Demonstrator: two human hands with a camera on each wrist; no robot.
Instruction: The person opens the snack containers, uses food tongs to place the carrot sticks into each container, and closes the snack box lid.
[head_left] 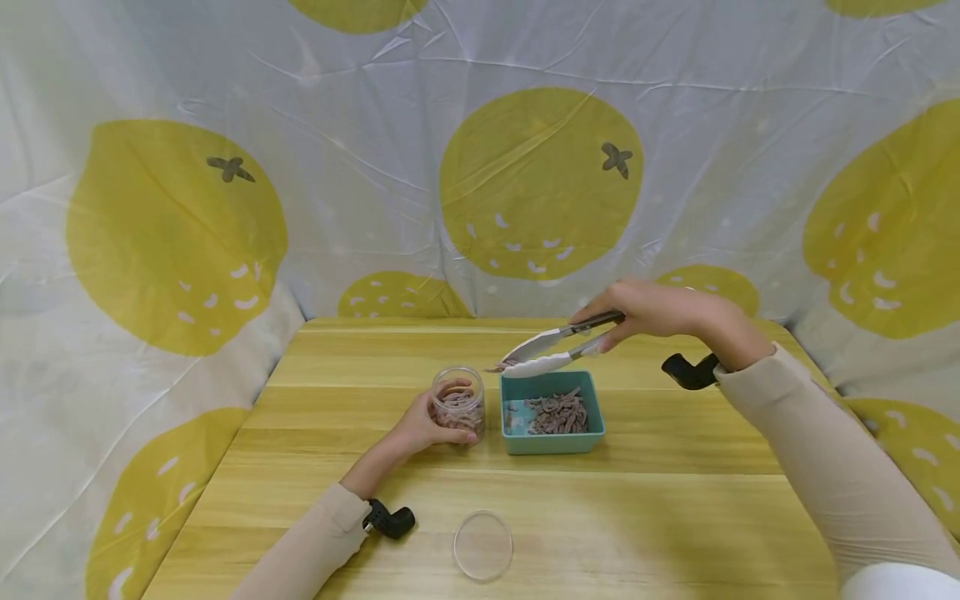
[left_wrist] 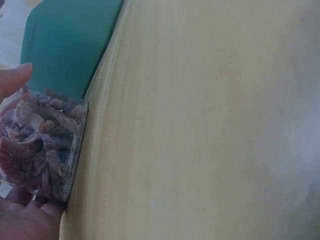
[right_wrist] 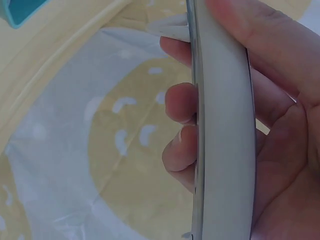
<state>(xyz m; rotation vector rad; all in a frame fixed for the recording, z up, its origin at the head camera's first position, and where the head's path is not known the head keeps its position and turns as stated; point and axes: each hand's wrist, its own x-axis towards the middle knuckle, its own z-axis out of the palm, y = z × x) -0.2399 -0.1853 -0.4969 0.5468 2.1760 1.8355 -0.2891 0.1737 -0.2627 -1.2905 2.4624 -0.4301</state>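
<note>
My left hand grips a clear round jar standing uncapped on the table, its thumb and fingers around the sides. Brownish-pink dried strips fill the lower part of the jar. In the head view my right hand holds metal kitchen tongs with pale tips. A few strips stick out from between the tips, above the back left corner of a teal rectangular box. More strips lie heaped inside the box, mostly toward its right. The right wrist view shows fingers curled round a tong handle.
A clear round lid lies flat near the front of the wooden table. Behind the table and along its sides hangs a pale cloth printed with yellow fruit. The box stands just right of the jar.
</note>
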